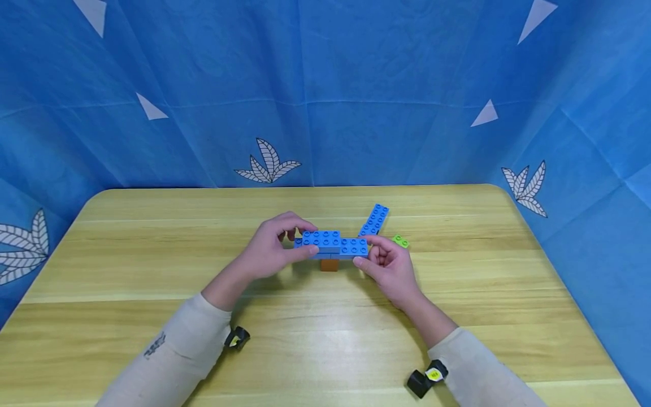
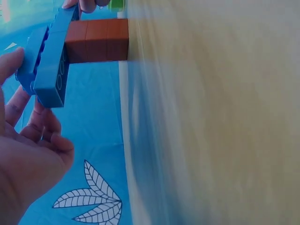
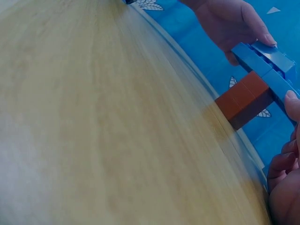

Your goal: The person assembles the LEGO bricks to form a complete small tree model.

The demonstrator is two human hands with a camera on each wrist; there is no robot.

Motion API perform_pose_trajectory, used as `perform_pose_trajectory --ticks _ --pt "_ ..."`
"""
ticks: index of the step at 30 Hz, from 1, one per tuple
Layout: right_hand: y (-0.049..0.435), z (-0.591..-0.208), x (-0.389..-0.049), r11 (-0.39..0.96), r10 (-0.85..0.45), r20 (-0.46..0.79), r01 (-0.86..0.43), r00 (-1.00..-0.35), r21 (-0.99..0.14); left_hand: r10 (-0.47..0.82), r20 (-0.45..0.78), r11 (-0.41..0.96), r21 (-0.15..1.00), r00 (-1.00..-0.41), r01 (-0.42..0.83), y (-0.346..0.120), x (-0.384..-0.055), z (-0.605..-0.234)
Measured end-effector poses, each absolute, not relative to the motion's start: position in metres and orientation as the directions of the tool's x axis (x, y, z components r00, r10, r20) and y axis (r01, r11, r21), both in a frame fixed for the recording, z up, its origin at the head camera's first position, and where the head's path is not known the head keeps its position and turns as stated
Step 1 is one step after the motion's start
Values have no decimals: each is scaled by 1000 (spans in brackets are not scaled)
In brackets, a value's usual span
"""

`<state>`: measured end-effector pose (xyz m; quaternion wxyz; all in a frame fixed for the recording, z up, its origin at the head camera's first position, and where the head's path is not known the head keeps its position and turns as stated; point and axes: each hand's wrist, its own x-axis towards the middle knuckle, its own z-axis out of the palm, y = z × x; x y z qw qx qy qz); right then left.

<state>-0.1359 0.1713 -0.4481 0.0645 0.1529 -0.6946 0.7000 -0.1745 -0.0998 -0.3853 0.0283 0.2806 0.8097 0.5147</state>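
Observation:
A stack of three brown toy bricks (image 1: 329, 265) stands on the table, its side plain in the left wrist view. Two blue bricks lie end to end across its top, the right one (image 1: 354, 247) reaching out past the stack. Over their joint sits an upper blue brick (image 1: 321, 250). My left hand (image 1: 267, 251) pinches this upper brick, thumb on the near side and fingers at the far side. With thumb and forefinger, my right hand (image 1: 396, 268) holds the outer end of the right lower brick; its other fingers are curled in.
Behind the right hand lie a long loose blue brick (image 1: 374, 219) and a green brick (image 1: 400, 242), partly hidden. The wooden table (image 1: 325, 350) ends at the back against a blue curtain (image 1: 325, 102) printed with leaves and triangles.

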Motion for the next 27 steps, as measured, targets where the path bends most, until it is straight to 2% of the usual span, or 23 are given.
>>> perform_pose_trajectory --ticks 27 --pt "170 -446 -136 8 -113 276 -278 -955 -960 421 326 327 816 -846 477 -92 -170 -391"
